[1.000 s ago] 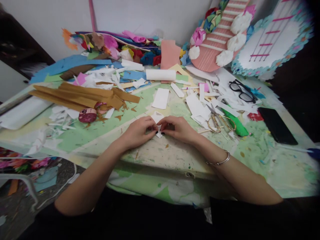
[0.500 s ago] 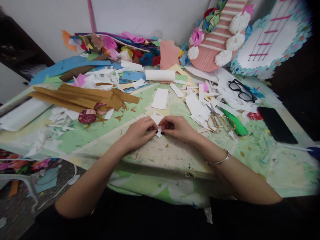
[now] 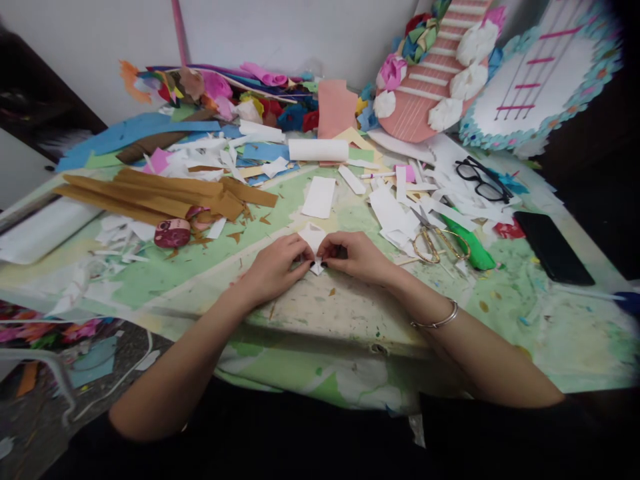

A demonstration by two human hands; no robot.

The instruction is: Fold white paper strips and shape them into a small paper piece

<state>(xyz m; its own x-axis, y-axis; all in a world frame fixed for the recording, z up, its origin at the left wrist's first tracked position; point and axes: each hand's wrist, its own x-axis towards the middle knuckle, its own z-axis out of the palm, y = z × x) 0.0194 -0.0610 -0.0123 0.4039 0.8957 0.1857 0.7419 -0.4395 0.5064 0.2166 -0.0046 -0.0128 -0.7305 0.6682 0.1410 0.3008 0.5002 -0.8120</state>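
A small piece of folded white paper [image 3: 313,237] lies near the table's front edge, between my two hands. My left hand [image 3: 280,267] pinches its left side with thumb and fingers. On the other side, my right hand [image 3: 356,257] pinches the right edge, its fingertips close to those of the left. The paper's lower end narrows to a point below the fingertips; its middle is partly hidden by them. Just beyond the hands lies a flat white paper rectangle [image 3: 319,197].
Gold-handled scissors [image 3: 426,243], a green wrapped item [image 3: 467,241], black glasses [image 3: 483,180] and a phone [image 3: 555,248] lie to the right. Brown crepe paper strips [image 3: 165,190] and a tape roll [image 3: 172,233] are left. Paper-decorated guitar shapes [image 3: 434,83] lean at the back.
Both hands keep their pinch on the paper, with only slight finger movement at its lower point. The whole view has shifted a little.
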